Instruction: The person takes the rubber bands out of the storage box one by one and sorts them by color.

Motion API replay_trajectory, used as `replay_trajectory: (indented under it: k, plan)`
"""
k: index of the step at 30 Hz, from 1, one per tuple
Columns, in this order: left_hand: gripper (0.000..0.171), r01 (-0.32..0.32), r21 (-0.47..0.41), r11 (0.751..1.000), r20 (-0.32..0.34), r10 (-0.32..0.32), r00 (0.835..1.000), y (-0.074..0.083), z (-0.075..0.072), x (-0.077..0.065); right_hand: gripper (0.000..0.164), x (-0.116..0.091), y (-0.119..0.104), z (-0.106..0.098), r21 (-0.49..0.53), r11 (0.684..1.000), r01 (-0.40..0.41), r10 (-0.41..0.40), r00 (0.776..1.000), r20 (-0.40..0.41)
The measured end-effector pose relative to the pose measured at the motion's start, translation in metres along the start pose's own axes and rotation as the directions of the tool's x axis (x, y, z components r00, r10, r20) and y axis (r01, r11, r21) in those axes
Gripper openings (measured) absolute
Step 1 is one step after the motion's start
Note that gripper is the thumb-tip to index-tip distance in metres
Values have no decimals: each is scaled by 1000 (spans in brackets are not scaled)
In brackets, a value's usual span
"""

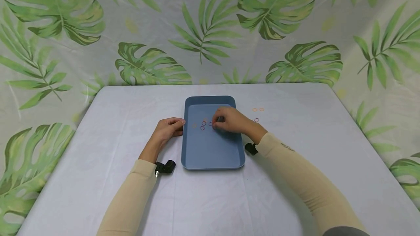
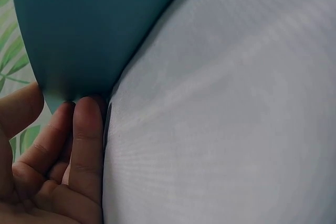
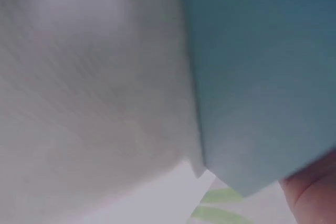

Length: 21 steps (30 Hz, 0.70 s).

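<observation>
A shallow blue-grey tray (image 1: 213, 156) lies on the white cloth. Thin red rubber bands (image 1: 202, 128) and orange ones (image 1: 194, 125) are scattered in its upper half. At the tray's left side, my left hand (image 1: 167, 130) holds the edge, thumb on the rim and fingers against the outer wall (image 2: 68, 35). Over the tray, my right hand (image 1: 229, 120) reaches in from the right with curled fingers. Its fingertips pinch at a small red rubber band (image 1: 210, 124), partly covered by them. The right wrist view shows mostly the tray's outer wall (image 3: 252, 77) and one finger (image 3: 317, 198).
Right of the tray, two orange rubber bands (image 1: 257, 109) and a red one (image 1: 256, 120) lie on the white tablecloth (image 1: 295, 119). A leaf-patterned curtain (image 1: 210, 28) hangs behind the table. Black wrist cameras (image 1: 167, 166) sit close to the tray's sides.
</observation>
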<state>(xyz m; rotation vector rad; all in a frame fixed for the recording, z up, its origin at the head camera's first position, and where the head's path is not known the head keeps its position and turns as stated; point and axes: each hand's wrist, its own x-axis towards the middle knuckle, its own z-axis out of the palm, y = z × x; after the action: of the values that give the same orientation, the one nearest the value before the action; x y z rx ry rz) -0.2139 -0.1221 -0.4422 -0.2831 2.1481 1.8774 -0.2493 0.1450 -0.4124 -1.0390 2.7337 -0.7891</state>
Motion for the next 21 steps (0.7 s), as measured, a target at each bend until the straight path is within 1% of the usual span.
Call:
replay_trajectory:
  k: [4,9,13,18,21]
  plan:
    - [36,1,2,1000,1,-1,1000,0,0,0,4,-4,-4,-9,57,995,76,-73,996,-46]
    - [36,2,4,1000,3,-2,1000,0,0,0,5,-9,-8,-19,74,986,150,-143,985,-100]
    - [36,0,11,1000,3,0,1000,0,0,0,4,-13,-11,-28,85,977,193,-181,974,-136]
    - [36,-2,17,1000,2,2,1000,0,0,1,5,-18,-10,-40,88,973,214,-197,965,-171]
    - [37,1,15,1000,3,-1,1000,-1,-1,2,5,-22,-7,-47,91,976,197,-179,968,-178]
